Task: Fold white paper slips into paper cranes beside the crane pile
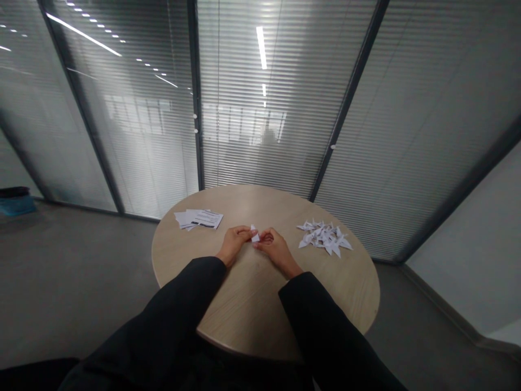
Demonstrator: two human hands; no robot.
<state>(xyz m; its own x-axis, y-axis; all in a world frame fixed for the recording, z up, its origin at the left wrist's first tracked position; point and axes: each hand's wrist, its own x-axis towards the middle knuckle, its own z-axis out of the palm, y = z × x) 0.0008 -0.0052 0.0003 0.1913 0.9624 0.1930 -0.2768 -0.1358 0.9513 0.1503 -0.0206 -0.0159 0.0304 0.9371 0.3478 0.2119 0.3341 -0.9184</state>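
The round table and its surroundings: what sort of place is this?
Likely a small office or meeting room, judging by the dark-framed glass partition, its horizontal blinds and the round table.

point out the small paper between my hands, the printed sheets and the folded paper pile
Small paper (255,238): head view, on its lower white part.
Printed sheets (205,217): head view, on the printed face.
Folded paper pile (324,236): head view, near its middle.
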